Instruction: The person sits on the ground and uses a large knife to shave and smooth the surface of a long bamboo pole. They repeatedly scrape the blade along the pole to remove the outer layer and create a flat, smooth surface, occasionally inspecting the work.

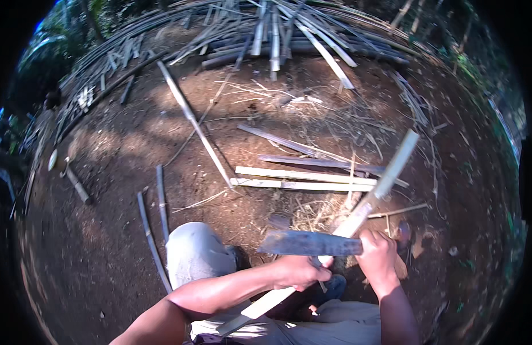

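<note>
A long pale split bamboo strip (pixel 392 164) slants from my lap up to the far right. My left hand (pixel 303 271) is closed around it near its middle. In my right hand (pixel 378 253) is a machete (pixel 309 243) with a broad dark blade, gripped at its right end. The blade points left and lies across the strip in this view, just beyond my left hand. Whether its edge touches the bamboo I cannot tell. The machete's handle is hidden in my fist.
Several split bamboo strips (pixel 303 185) lie on the brown dirt ahead, beside a heap of pale shavings (pixel 317 213). A long bamboo pole (pixel 194 121) slants at centre left. Two dark strips (pixel 151 236) lie by my knee (pixel 197 253). A large bamboo pile (pixel 274 40) spans the back.
</note>
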A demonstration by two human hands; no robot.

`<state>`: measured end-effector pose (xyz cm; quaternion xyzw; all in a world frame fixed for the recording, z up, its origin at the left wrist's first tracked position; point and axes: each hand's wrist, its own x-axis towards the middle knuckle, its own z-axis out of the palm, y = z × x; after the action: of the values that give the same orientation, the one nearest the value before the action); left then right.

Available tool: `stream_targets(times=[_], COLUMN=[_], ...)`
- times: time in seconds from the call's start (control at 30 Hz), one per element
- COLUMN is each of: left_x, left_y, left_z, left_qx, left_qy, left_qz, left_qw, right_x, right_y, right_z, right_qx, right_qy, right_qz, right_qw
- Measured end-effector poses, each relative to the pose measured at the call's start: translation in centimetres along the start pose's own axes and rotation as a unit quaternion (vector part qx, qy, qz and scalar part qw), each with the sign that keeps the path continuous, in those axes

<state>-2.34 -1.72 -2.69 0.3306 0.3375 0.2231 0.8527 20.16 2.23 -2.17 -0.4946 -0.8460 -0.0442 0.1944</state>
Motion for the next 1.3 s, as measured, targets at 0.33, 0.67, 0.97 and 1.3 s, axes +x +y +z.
stream_targets(times=[0.33, 0.67, 0.97, 1.3], left_x=[0.2, 0.2, -1.9, -1.3], left_y=[-0.3, 0.9, 3.1, -1.2], left_z=[1.6, -0.6, 0.0, 0.3], left_qx=[0.001, -0.024, -0.050, -0.043], left_qy=[0.043, 0.028, 0.135, 0.092], left_qz=[0.011, 0.000, 0.018, -0.036], left_qw=[0.999, 0.999, 0.989, 0.994], right_x=[0.3, 1.3, 6.1, 1.6], right_y=[1.3, 2.1, 5.6, 10.9], right_z=[-2.6, 1.6, 1.2, -1.2], right_qx=[-0.188, -0.074, -0.011, -0.069], right_qy=[-0.134, -0.042, -0.058, -0.074], right_qz=[0.108, 0.113, 0.194, 0.281], right_qw=[0.967, 0.990, 0.979, 0.954])
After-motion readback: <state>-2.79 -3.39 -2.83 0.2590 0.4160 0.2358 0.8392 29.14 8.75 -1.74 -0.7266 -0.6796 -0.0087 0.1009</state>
